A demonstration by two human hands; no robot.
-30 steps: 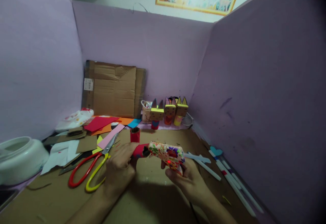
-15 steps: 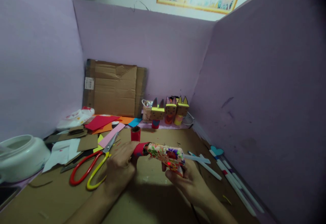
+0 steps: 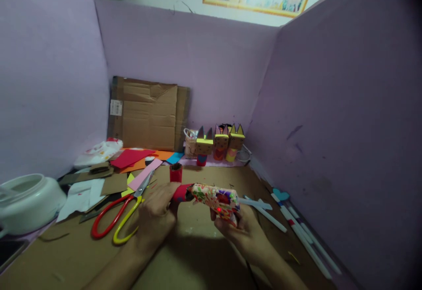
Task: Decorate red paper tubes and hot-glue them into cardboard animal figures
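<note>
My left hand [image 3: 158, 211] is wrapped round a red cardboard tube [image 3: 180, 193] lying on its side, its open end turned to the right. In my right hand [image 3: 240, 233] is a hot glue gun [image 3: 216, 197] covered in a colourful floral pattern, with a small red light lit and a glue stick poking out of its back. The gun's front end meets the tube's open end; its nozzle is hidden there. Just behind my left hand a second red tube [image 3: 176, 173] stands upright. Scissors [image 3: 123, 215] with red and yellow handles lie left of my left hand.
Three box-headed paper figures with pointed ears [image 3: 204, 146] stand at the back. Coloured paper sheets [image 3: 132, 158] and a white pot [image 3: 31, 204] are on the left. Glue sticks [image 3: 265, 213] and white markers [image 3: 305, 239] lie right. Cardboard [image 3: 148, 114] leans on the back wall.
Almost nothing differs. Both hands keep their grips, and the glue gun stays at the tube's end with only a very slight shift.
</note>
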